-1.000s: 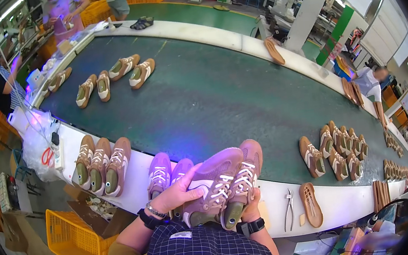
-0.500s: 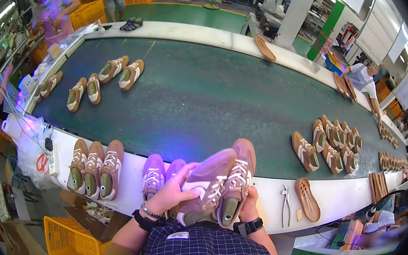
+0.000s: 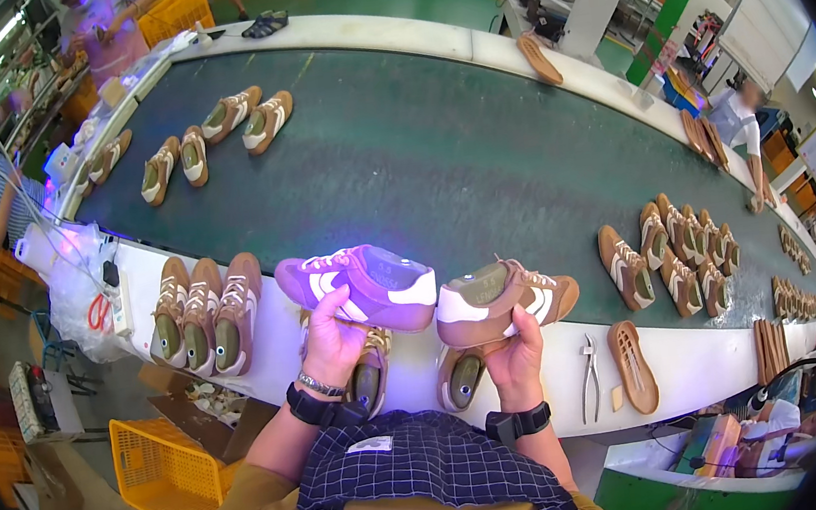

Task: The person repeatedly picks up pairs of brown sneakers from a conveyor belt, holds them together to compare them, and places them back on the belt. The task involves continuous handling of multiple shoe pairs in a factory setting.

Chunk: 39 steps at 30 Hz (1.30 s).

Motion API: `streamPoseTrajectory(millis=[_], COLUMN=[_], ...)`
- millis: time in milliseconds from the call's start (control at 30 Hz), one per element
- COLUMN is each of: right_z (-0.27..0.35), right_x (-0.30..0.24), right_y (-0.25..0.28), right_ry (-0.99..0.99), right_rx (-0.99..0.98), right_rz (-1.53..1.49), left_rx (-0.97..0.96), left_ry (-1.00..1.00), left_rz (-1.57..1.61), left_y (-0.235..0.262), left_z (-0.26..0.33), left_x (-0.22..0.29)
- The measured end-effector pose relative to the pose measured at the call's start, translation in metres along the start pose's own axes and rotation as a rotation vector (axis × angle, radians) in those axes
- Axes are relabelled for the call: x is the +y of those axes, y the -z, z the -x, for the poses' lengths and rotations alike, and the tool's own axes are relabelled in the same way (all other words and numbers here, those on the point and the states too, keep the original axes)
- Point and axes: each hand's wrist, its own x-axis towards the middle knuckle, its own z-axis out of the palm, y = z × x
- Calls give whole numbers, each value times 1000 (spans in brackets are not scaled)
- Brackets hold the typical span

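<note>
Left hand [image 3: 329,337] gripped 1 shoe [image 3: 356,287], right hand [image 3: 515,356] closed on another [image 3: 503,296], both raised side-on off counter [image 3: 702,362], apparently for comparison.

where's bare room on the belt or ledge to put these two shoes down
The widest bare patch is the middle of the green belt, between the pairs at far left and the cluster at right. The white ledge is bare right of the sole. Crowded: ledge under left hand and right hand, and by the three shoes.
</note>
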Motion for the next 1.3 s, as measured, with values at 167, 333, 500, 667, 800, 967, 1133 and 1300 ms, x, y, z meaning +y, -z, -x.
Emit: streamPoseTrajectory(millis=[167, 333, 500, 667, 800, 967, 1133, 1300], right_z=[1, -3, -4, -5, -4, -4, -3, 0], right_x=[8, 14, 15, 16, 17, 18, 20, 19], right_y=[-4, 4, 7, 11, 10, 11, 8, 9], right_ry=[-14, -22, -29, -38, -47, -45, -37, -14], right_rx=[65, 114, 122, 129, 130, 152, 184, 166], right_rz=[-4, 24, -4, -11, -13, -1, 24, 53], left_rx=[67, 85, 107, 115, 126, 136, 151, 134], left_ry=[-33, -31, -31, -20, -8, 20, 30, -5], left_rz=[-34, -48, -55, -59, -66, -64, -67, -93], left_y=[0, -4, -2, -1, 1, 3, 7, 6], left_z=[5, 6, 5, 5, 4, 3, 3, 2], left_x=[-6, -10, -11, -12, -12, -12, -14, -14])
